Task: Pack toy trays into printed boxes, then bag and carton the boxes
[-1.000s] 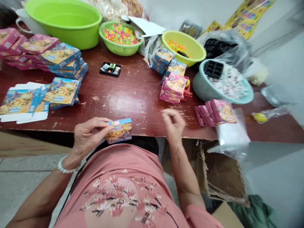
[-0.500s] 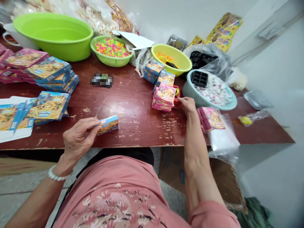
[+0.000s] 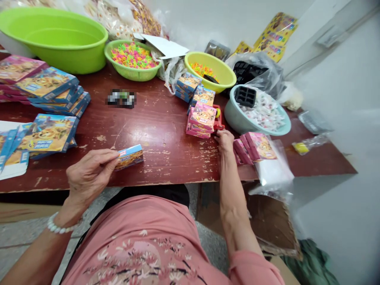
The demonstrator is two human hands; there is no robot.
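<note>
My left hand pinches one end of a small blue printed box, with the other end pointing right above the table. Beside a stack of pink boxes, my right hand has its fingers drawn together at the near end of a red tape dispenser with a yellow core. Whatever those fingertips pinch is too small to make out. Blue boxes are stacked behind the pink ones. To the right of my right wrist, several more pink boxes lean together.
Along the back stand a large green basin, a green basket of colourful small pieces, a yellow bowl and a light-blue basin of white packets. Blue boxes are stacked at left. A clear plastic bag hangs over the front edge.
My right hand has shifted left and slightly nearer, staying by the red tape dispenser. My left hand still holds the blue box. The whole view has turned a little to the right.
</note>
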